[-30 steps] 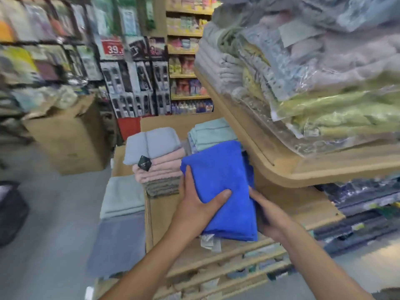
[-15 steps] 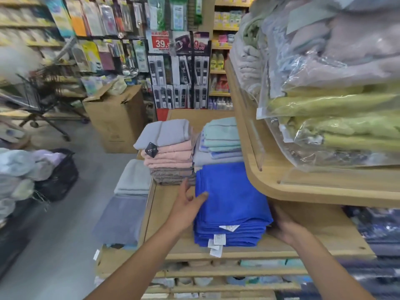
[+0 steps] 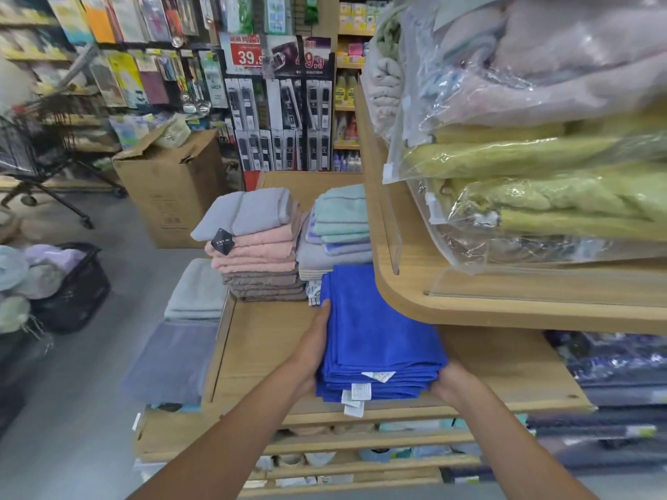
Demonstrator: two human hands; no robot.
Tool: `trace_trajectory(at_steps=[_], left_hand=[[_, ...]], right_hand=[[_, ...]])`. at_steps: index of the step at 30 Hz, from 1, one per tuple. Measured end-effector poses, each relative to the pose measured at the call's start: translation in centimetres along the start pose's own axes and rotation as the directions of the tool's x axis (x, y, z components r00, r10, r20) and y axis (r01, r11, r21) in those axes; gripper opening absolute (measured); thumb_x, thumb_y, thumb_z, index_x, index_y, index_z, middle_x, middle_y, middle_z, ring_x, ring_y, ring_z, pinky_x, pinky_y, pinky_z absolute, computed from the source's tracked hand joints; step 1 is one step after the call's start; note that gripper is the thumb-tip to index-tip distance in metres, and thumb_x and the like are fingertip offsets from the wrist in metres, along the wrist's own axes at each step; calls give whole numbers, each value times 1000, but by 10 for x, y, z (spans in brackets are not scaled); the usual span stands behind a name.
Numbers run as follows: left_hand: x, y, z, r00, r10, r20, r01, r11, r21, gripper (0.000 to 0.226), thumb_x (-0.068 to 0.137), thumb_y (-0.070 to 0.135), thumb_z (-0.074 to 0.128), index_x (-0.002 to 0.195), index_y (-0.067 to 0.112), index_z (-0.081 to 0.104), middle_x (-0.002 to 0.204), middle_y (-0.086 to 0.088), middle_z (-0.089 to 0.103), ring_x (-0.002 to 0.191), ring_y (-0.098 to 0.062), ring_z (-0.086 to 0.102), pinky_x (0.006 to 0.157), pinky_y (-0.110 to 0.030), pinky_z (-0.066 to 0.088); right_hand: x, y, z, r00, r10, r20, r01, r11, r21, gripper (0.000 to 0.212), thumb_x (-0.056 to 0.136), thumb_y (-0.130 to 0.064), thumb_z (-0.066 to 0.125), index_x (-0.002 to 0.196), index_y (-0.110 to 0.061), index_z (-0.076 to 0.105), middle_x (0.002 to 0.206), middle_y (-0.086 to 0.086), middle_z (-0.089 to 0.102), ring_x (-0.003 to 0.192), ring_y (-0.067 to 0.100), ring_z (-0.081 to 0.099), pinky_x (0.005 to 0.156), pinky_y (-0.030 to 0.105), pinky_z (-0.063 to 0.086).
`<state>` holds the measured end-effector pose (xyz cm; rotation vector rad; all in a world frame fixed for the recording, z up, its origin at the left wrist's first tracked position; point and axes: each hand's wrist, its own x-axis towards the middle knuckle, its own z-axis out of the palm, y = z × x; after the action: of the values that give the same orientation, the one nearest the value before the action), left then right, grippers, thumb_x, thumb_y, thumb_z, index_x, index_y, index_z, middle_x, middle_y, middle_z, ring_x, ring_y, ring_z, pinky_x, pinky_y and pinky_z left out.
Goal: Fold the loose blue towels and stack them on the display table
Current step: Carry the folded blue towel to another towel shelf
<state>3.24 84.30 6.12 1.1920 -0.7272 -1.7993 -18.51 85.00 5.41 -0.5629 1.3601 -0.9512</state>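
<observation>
Squaring up: the left hand (image 3: 314, 351), fingers straight, presses the blue towel stack (image 3: 375, 341) at 9 o'clock on the display table (image 3: 263, 341), right hand (image 3: 451, 382) at 4 o'clock – grip hidden – before, presumably, fetching another loose towel.

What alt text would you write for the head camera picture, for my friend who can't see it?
A person's left hand and right hand touch the sides of a stack of folded blue towels on a wooden display table. Behind stand a pink and grey towel stack and a teal towel stack; bagged green towels lie on a shelf above.
</observation>
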Motion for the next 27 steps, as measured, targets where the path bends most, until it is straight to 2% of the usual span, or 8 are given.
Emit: trace_trajectory(at_steps=[3, 5, 8, 11, 13, 16, 21, 27], left_hand=[[-8, 16, -3, 958, 268, -106, -233, 937, 261, 41, 109, 43, 34, 144, 27, 49, 146, 0, 57, 130, -13, 57, 111, -38, 45], [-12, 24, -10, 831, 551, -79, -375, 660, 651, 49, 109, 42, 36, 156, 28, 31, 164, 5, 31, 151, -11, 26, 125, -40, 22], [-10, 34, -1, 729, 648, 220, -374, 108, 921, 64, 104, 51, 27, 161, 24, 20, 169, 7, 12, 156, -12, 0, 127, -36, 7], [5, 28, 9, 789, 524, 320, -300, -125, 946, 62, 107, 50, 25, 163, 26, 13, 170, 7, 4, 157, -14, -6, 127, -44, 8], [11, 20, 2, 834, 462, 302, -273, -129, 953, 62, 108, 49, 25, 163, 27, 6, 170, 11, -2, 156, -12, -11, 126, -45, 9], [16, 9, -11, 831, 454, 320, -349, -21, 937, 60, 108, 47, 27, 162, 28, 7, 169, 13, -3, 155, -7, -13, 127, -41, 10], [23, 3, -12, 829, 460, 319, -378, 41, 925, 61, 108, 49, 29, 162, 29, 11, 168, 15, -1, 154, -6, -13, 127, -40, 9], [3, 17, -25, 778, 513, 363, -467, 85, 880, 54, 105, 41, 47, 155, 22, 38, 166, 3, 24, 155, -14, 13, 125, -40, 21]], right_hand=[[4, -22, -11, 988, -83, -133, 60, 983, -171, 42, 108, -40, 41, 121, -11, 68, 121, 12, 71, 114, 33, 63, 102, 47, 46], [3, -41, -16, 946, -230, -226, 100, 876, -473, 47, 109, -37, 41, 143, -9, 55, 151, 13, 52, 138, 36, 48, 115, 45, 35], [-17, -49, 0, 870, -489, 60, 330, 488, -808, 54, 97, -56, 42, 142, -28, 54, 138, -9, 52, 137, 22, 42, 102, 25, 26], [-19, -43, 23, 742, -570, 352, 491, 106, -865, 51, 99, -57, 42, 139, -28, 55, 142, -2, 56, 134, 22, 42, 105, 26, 22], [-15, -37, 29, 771, -524, 363, 439, 23, -898, 55, 104, -56, 40, 150, -26, 44, 157, 1, 44, 143, 24, 35, 116, 31, 18], [-5, -23, 23, 807, -464, 366, 424, 23, -905, 63, 104, -56, 39, 159, -28, 27, 167, -2, 27, 151, 21, 22, 122, 32, 8], [-5, -22, 23, 804, -477, 356, 449, 94, -888, 57, 104, -49, 45, 156, -27, 37, 162, -3, 36, 149, 23, 27, 118, 25, 10], [-15, -41, 35, 884, -379, 273, 282, -34, -959, 66, 103, -57, 40, 158, -21, 32, 167, 1, 26, 153, 25, 24, 125, 40, 18]])
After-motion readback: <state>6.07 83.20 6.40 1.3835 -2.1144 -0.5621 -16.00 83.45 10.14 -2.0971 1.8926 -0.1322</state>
